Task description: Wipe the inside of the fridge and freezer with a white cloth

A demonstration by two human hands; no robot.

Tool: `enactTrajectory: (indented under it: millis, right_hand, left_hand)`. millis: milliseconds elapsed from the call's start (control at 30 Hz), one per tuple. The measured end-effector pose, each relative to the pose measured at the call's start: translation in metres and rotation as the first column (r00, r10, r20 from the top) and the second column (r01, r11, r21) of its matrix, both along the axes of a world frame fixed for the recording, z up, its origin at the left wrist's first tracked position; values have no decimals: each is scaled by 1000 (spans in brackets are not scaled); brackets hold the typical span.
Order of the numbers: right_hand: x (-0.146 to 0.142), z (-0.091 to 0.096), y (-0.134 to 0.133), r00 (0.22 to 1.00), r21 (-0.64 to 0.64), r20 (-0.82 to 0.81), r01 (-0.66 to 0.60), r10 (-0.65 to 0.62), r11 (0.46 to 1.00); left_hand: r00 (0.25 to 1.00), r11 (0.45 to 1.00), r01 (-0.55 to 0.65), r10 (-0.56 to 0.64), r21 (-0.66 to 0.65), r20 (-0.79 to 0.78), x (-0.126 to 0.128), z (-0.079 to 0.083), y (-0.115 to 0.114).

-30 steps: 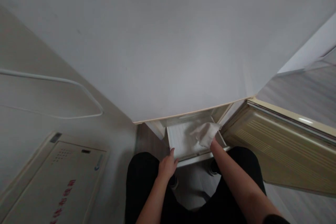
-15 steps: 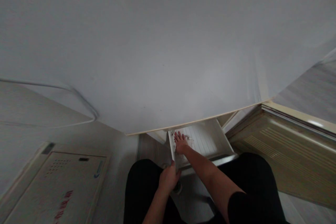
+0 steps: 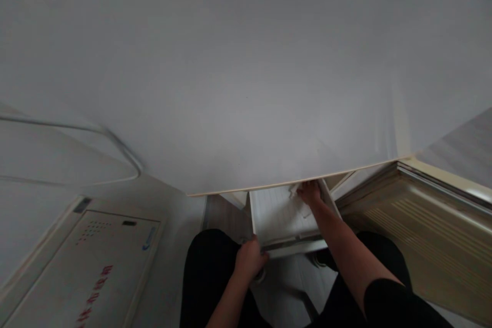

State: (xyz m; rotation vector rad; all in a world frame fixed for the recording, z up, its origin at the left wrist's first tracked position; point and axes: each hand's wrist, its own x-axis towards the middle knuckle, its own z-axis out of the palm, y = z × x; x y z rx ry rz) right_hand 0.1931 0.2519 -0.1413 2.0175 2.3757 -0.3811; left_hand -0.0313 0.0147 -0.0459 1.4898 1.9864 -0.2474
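Observation:
A white pulled-out drawer (image 3: 274,223) with a ribbed floor stands in front of my knees. My left hand (image 3: 249,257) is closed on the left front corner of this drawer. Deep in its back right corner is my right hand (image 3: 309,192), fingers curled on a thin white cloth or wipe (image 3: 306,211). Crumpled parts of the cloth show to the left of my fingers and below them. The fingertips are partly in shadow near the overhanging top.
A broad white panel (image 3: 246,77) fills the upper view, its edge overhanging the drawer. An open yellowed door (image 3: 434,230) stands at right. On the left wall are a metal box cover (image 3: 103,266) with red lettering and a cable (image 3: 119,146).
My right hand has moved from the drawer's left side to its back right corner, its fingers going from spread to curled; the cloth went with it. My left hand stays at the front corner.

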Motion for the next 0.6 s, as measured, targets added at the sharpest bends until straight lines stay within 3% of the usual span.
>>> enactTrajectory:
  millis: [67,167,300,400,500,600]
  right_hand:
    - [-12,-9,-16,993,-64,118,-23,31,998]
    - [-52,-20,-46,975,-184,212,-23,63,983]
    - [-117,-20,-77,978,-281,42,-186,206,941]
    - [-149,-16,-86,933,-221,-82,-359,349,907]
    - [-155,-17,-83,891,-243,-115,-454,440,857]
    - [-133,-22,-71,893,-305,-106,-448,437,841]
  left_hand:
    - [1000,1000,8,-8,3,-9,2,1,1]
    - [1000,1000,20,-20,-2,-22,4,2,2]
    - [999,999,38,-38,-18,-19,5,1,0]
    - [997,995,76,-77,-61,-7,4,-2,-5]
    - [997,994,80,-81,-76,-16,5,-4,-8]
    - [996,995,71,-75,-73,-52,6,-4,-7]
